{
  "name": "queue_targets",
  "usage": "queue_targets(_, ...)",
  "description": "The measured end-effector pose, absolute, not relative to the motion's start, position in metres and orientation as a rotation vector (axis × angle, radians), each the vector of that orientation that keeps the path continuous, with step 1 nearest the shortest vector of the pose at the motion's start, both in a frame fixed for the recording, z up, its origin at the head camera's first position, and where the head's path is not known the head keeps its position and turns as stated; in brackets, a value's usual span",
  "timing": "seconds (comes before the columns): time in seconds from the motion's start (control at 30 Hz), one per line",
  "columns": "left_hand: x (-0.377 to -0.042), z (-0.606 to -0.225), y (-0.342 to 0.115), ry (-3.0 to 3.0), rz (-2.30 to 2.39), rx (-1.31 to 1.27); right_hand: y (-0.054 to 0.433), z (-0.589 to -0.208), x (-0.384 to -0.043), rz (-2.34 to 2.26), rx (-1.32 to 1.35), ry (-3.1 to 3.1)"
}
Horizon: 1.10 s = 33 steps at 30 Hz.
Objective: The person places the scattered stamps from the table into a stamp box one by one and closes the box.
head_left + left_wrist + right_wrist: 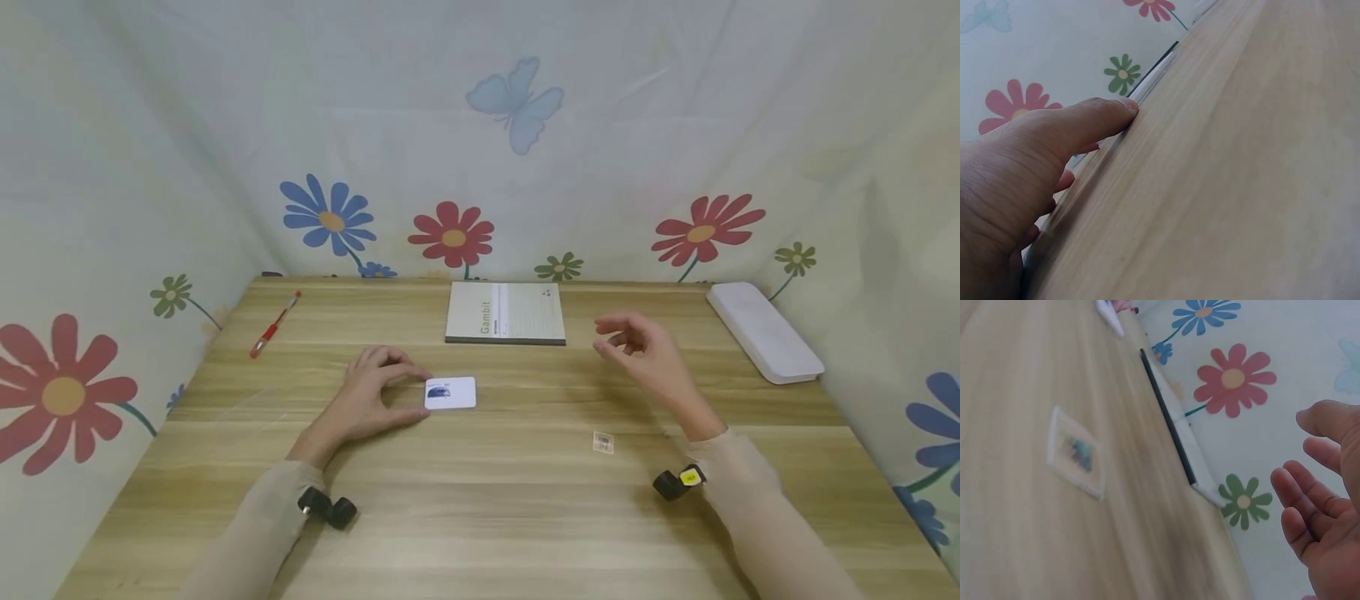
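Just left of centre in the head view, the left hand [363, 400] pinches a white rectangular card with a dark blue picture [461, 393] between thumb and fingertip at its left end; the card's print is illegible. Right of centre, the right hand [641, 350] is empty, its fingers loosely bent. Below it lies a small pale square with dark print [603, 442], blurred in the right wrist view. Beige sleeves [251, 517] run off the bottom edge.
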<state>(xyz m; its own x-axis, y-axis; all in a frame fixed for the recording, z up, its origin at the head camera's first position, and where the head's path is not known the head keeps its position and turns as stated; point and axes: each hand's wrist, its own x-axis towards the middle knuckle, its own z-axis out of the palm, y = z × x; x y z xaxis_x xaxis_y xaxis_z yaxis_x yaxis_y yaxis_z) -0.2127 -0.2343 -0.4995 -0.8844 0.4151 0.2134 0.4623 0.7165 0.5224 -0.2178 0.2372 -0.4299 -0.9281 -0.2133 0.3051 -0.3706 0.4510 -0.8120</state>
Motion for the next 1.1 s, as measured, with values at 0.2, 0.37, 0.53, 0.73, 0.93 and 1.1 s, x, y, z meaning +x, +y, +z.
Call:
queue_targets(0.2, -0.211, -0.501, -0.232, -2.855, -0.899, -0.719, 0.256, -0.445, -0.203, 1.511, 0.536, -2.565)
queue_targets(0.37, -0.210, -0.501, -0.231, -2.857, -0.898, -0.713, 0.267, -0.457, -0.188, 1.475, 0.549, -2.619)
queue_targets(0.53, -0.210, -0.500, -0.232, -2.862, -0.900, -0.702, 0.274, -0.471, -0.175, 1.407, 0.616, -2.697)
queue_targets(0.73, -0.211, -0.499, -0.232, -2.850, -0.902, -0.712, 0.280, -0.485, -0.163, 1.283, 0.673, -2.744)
queue_targets(0.93, -0.212, -0.499, -0.233, -2.833, -0.898, -0.728, 0.283, -0.490, -0.155, 1.197, 0.675, -2.809)
queue_targets(1.1, -0.212, -0.499, -0.234, -2.836, -0.897, -0.725, 0.280, -0.490, -0.153, 1.085, 0.729, -2.847)
